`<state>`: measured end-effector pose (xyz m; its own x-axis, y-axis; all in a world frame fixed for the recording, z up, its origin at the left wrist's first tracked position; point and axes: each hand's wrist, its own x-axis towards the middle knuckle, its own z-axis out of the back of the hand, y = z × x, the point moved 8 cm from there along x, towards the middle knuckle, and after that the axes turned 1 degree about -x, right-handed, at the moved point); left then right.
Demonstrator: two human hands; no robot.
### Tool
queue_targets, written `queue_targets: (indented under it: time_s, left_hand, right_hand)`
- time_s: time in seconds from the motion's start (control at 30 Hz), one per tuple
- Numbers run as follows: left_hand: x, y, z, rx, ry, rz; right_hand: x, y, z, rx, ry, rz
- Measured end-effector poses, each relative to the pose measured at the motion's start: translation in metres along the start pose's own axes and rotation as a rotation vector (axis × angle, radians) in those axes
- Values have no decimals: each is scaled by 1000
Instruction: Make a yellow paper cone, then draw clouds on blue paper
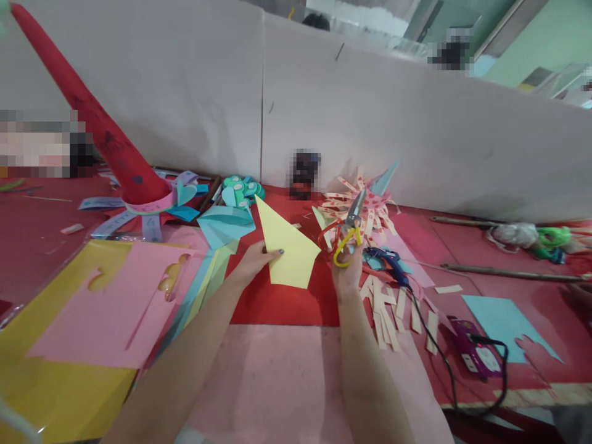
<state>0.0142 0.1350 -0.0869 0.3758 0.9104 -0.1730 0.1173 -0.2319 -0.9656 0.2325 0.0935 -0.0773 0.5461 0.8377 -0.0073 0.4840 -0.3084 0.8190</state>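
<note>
A piece of pale yellow paper with slanted cut edges is pinched at its left side by my left hand, the thumb lying on top. My right hand holds scissors with yellow handles, their blades pointing up and away from me. Between the hands, under the yellow paper, lies a red sheet. Just right of my right hand rests a dark blue glue gun with a black cord. Cut cream paper strips are scattered beside my right forearm.
A tall red paper cone with fringed strips stands at the left. Pink sheets lie over yellow ones. Behind are teal paper cutouts and a fringed paper piece. A purple power box, blue paper and sticks lie right.
</note>
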Motion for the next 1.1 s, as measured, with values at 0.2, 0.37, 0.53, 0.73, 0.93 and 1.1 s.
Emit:
queue_targets:
  time_s: [0.2,0.37,0.53,0.73,0.93,1.1]
  left_hand:
    - [7,3,15,-225,-108,-13]
    - [6,0,19,-270,-149,-15]
    - [4,-2,20,-344,-170,-44]
    - [5,-4,19,-414,-168,-61]
    - [4,-5,17,-421,-155,-66]
    - [3,-6,16,-420,-143,-67]
  right_hand:
    - [-14,-8,-22,-175,134,-21]
    - [-27,-14,-37,-399,198,12]
    - [-27,-17,-36,-319,185,12]
    - [-21,4,-23,-159,59,189]
    - [-17,22,-13,-94,25,285]
    - [-12,12,-15,42,119,123]
